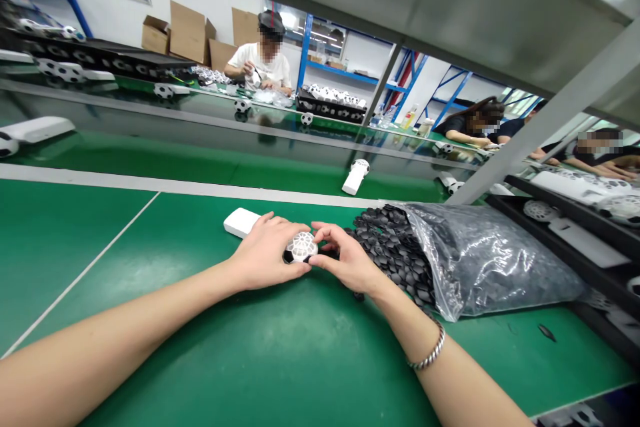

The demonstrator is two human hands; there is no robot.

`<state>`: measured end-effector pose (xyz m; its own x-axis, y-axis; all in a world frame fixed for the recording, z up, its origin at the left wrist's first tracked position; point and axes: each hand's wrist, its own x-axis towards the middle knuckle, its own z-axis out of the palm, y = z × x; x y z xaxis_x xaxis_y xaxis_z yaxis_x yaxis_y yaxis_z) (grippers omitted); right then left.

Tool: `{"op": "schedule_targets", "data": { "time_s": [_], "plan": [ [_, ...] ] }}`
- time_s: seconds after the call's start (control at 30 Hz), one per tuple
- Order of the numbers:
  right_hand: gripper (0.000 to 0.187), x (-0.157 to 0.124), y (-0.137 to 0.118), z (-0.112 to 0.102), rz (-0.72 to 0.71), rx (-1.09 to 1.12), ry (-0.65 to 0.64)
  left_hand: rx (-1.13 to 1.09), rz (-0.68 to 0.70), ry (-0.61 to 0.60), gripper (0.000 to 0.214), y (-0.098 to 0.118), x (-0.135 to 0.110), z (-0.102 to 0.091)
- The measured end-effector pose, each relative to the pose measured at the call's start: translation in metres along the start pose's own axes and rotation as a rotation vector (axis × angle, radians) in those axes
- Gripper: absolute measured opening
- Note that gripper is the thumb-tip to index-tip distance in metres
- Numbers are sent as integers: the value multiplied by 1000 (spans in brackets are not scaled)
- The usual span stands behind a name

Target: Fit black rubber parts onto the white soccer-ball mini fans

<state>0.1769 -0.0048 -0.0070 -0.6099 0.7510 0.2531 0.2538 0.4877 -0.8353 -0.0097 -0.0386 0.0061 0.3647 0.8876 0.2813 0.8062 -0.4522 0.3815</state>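
Note:
My left hand (267,250) wraps round a white hand-held fan (240,221) lying on the green table; its round football-patterned head (301,246) shows between my hands. My right hand (345,255) pinches at the right side of that head, fingers closed on a small black piece that is mostly hidden. A clear plastic bag (490,257) spilling several small black parts (395,247) lies just right of my right hand. A bracelet sits on my right wrist.
A green conveyor belt (200,163) runs across behind, carrying another white fan (356,175) and a white handle (37,128). Black trays (570,213) with white parts stand at the right. Other people work at the far bench. A slanted metal post (525,137) rises at right.

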Motion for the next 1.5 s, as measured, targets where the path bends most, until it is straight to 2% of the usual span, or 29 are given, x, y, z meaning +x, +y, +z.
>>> {"op": "schedule_targets", "data": {
  "time_s": [0.13, 0.23, 0.3, 0.4, 0.47, 0.57, 0.67, 0.77, 0.83, 0.93, 1.07, 1.3, 1.4, 1.5],
  "plan": [
    [22, 3, 5, 4, 17, 110, -7, -11, -4, 12, 40, 2, 0, -1],
    [18, 8, 11, -2, 46, 95, 23, -45, 71, -34, 43, -2, 1, -4],
    [16, 12, 16, -10, 81, -43, 108, -43, 109, -52, 52, -6, 1, -4],
    [16, 14, 26, -20, 62, -416, 205, -5, 51, -5, 62, -12, 3, -2],
    [19, 13, 29, -22, 29, -588, 143, -6, 12, 22, 58, -15, 4, 0],
    [19, 11, 28, -19, 14, -695, 40, -31, -8, 13, 54, -19, 4, 2],
    [14, 13, 24, -15, 12, -753, 28, -79, -37, -29, 58, -19, 3, 4],
    [9, 16, 23, -12, -2, -778, 30, -171, -58, -4, 61, -16, 2, 9],
    [7, 18, 24, -11, -8, -764, 30, -224, -54, 19, 57, -16, 2, 12],
    [5, 20, 27, -10, 8, -702, 35, -290, -15, -49, 49, -18, 4, 11],
    [4, 20, 28, -11, 32, -648, 21, -326, 8, -121, 51, -24, 5, 5],
    [5, 11, 16, -21, -12, -562, 86, -341, 0, -73, 50, -26, 3, 7],
    [9, 6, 11, -16, -42, -523, 32, -332, -16, -44, 48, -30, 4, 8],
    [21, 5, 8, -5, -77, -625, -50, -315, -41, -7, 48, -35, 5, 9]
  ]
}}
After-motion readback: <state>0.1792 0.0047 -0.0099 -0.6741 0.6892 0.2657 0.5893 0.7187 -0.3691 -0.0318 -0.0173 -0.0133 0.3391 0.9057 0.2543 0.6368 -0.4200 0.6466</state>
